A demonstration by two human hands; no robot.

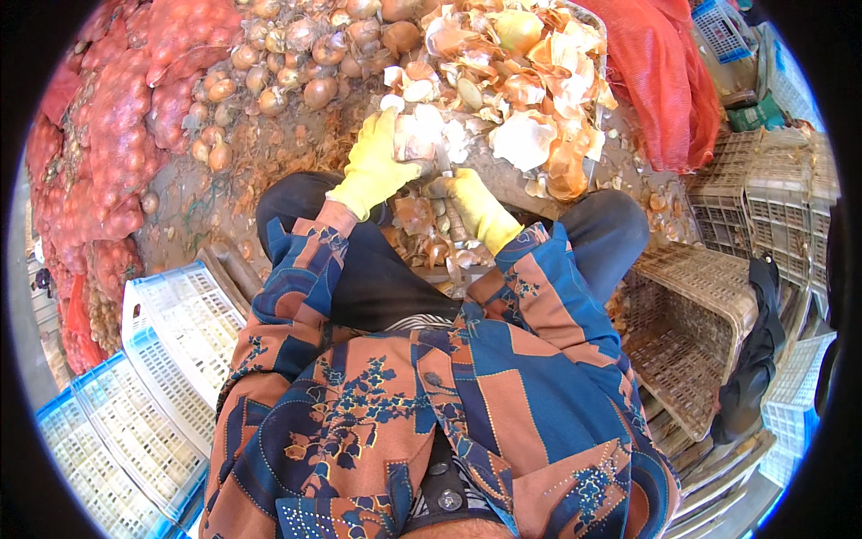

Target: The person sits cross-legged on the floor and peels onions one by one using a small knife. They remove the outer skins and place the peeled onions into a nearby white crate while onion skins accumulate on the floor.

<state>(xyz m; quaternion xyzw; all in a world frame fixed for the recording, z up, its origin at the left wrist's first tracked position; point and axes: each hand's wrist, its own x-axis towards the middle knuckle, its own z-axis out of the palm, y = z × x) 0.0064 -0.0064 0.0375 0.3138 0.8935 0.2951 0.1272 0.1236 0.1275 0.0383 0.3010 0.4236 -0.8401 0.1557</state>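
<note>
Both hands wear yellow gloves. My left hand [380,162] is at a pale, glare-washed thing, perhaps an onion, between the hands; whether its fingers grip it cannot be told. My right hand [475,202] is closed on a small knife [443,160], whose blade points up and away, beside that thing. Just beyond lie onion skins [525,138] heaped in a tray, with a yellow-brown onion [517,30] on top. More skins [414,214] lie below the hands, between my knees.
Loose onions [320,93] cover the ground ahead, left of the skins. Red mesh sacks of onions [121,141] are piled at the left. White plastic crates [182,323] stand at the lower left. A red mesh sack [663,81] and a dirty crate [693,323] are at the right.
</note>
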